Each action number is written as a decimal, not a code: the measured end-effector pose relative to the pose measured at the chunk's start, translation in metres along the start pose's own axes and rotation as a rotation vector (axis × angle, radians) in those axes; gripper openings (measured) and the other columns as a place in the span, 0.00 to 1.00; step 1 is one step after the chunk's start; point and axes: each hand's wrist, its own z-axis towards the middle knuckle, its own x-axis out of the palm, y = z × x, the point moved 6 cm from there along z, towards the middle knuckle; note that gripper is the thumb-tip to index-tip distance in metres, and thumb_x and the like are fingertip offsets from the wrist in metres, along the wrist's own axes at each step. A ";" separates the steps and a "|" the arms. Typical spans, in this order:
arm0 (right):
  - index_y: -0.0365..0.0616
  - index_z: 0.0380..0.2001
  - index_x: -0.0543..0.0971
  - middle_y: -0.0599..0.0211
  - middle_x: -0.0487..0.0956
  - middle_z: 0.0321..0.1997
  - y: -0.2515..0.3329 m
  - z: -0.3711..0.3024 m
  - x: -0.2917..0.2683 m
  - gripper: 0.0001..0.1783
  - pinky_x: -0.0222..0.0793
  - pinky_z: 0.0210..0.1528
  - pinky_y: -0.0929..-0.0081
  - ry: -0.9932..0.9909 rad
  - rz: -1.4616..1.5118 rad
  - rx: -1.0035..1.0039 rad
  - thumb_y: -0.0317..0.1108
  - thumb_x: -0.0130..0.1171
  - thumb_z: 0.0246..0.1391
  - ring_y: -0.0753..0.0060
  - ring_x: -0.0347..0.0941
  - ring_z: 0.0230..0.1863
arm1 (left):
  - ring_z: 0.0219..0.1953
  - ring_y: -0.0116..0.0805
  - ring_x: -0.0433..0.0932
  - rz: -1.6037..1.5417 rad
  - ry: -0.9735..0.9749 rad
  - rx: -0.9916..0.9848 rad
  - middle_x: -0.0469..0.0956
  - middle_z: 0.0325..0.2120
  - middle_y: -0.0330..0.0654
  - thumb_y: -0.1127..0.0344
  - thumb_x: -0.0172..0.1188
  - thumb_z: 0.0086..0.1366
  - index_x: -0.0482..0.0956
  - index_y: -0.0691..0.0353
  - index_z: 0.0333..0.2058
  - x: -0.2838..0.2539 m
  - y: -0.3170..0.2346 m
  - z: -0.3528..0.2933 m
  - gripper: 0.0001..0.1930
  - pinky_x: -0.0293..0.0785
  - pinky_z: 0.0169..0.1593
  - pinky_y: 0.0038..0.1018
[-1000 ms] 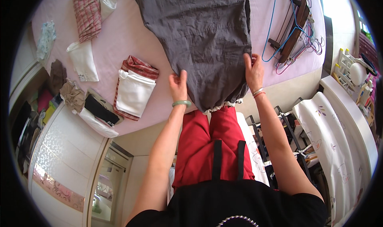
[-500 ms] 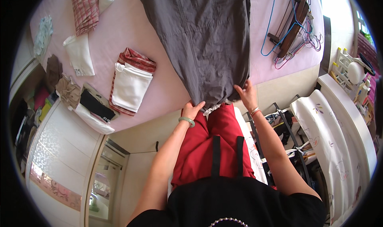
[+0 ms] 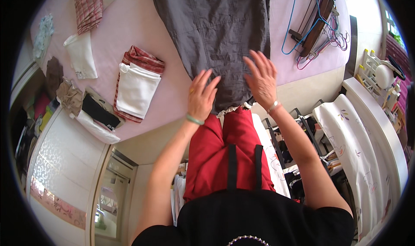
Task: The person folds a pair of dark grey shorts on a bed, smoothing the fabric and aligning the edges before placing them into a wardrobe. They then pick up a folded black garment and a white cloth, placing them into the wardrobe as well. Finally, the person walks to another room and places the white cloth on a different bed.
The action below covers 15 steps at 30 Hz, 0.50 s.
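Observation:
A dark grey garment point(image 3: 216, 34) is spread lengthwise over the bed, its near end hanging past the edge onto my red trousers point(image 3: 212, 164). Pale frilled trim point(image 3: 233, 109) shows along that near end. My left hand point(image 3: 202, 95), with a green bangle at the wrist, is over the garment's left edge, fingers spread. Over its right edge is my right hand point(image 3: 261, 79), fingers apart, palm down. Neither hand holds anything; whether the fingertips touch the cloth I cannot tell.
Left on the pink bed sheet point(image 3: 173, 99) lies a folded white and red plaid stack point(image 3: 138, 88). Beyond are a plaid garment point(image 3: 88, 8), white cloth point(image 3: 82, 56) and a black folded item point(image 3: 99, 111). Several hangers point(image 3: 317, 28) lie at the right. A rack point(image 3: 302, 129) stands beside my right arm.
Both hands have let go of the garment's near end and moved forward over the cloth, fingers spreading. The near end now lies flatter across my knees.

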 end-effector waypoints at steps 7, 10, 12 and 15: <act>0.61 0.66 0.67 0.74 0.58 0.75 -0.050 0.036 0.053 0.31 0.45 0.74 0.61 0.186 -0.233 -0.399 0.43 0.59 0.58 0.70 0.49 0.76 | 0.71 0.39 0.57 0.237 0.187 0.245 0.58 0.69 0.40 0.60 0.59 0.65 0.68 0.46 0.65 0.030 0.041 0.049 0.28 0.49 0.71 0.45; 0.55 0.63 0.69 0.69 0.63 0.71 -0.090 0.016 0.037 0.30 0.50 0.71 0.62 0.079 -0.134 -0.162 0.37 0.62 0.56 0.64 0.57 0.71 | 0.67 0.44 0.62 0.053 -0.066 0.026 0.62 0.66 0.47 0.64 0.63 0.64 0.67 0.57 0.63 0.006 0.066 0.020 0.29 0.56 0.68 0.40; 0.51 0.61 0.70 0.65 0.67 0.67 -0.106 -0.006 0.029 0.29 0.54 0.68 0.61 -0.025 0.017 0.042 0.35 0.63 0.55 0.60 0.62 0.67 | 0.65 0.43 0.64 -0.192 -0.215 -0.326 0.64 0.64 0.49 0.63 0.64 0.65 0.64 0.61 0.64 0.010 0.091 -0.011 0.31 0.60 0.66 0.38; 0.39 0.51 0.72 0.54 0.77 0.47 -0.123 -0.050 0.057 0.26 0.71 0.48 0.67 -0.117 0.460 0.539 0.36 0.69 0.53 0.56 0.75 0.45 | 0.63 0.35 0.65 -1.049 -0.306 -0.870 0.64 0.63 0.44 0.61 0.68 0.63 0.57 0.64 0.66 0.067 0.114 -0.046 0.39 0.62 0.66 0.34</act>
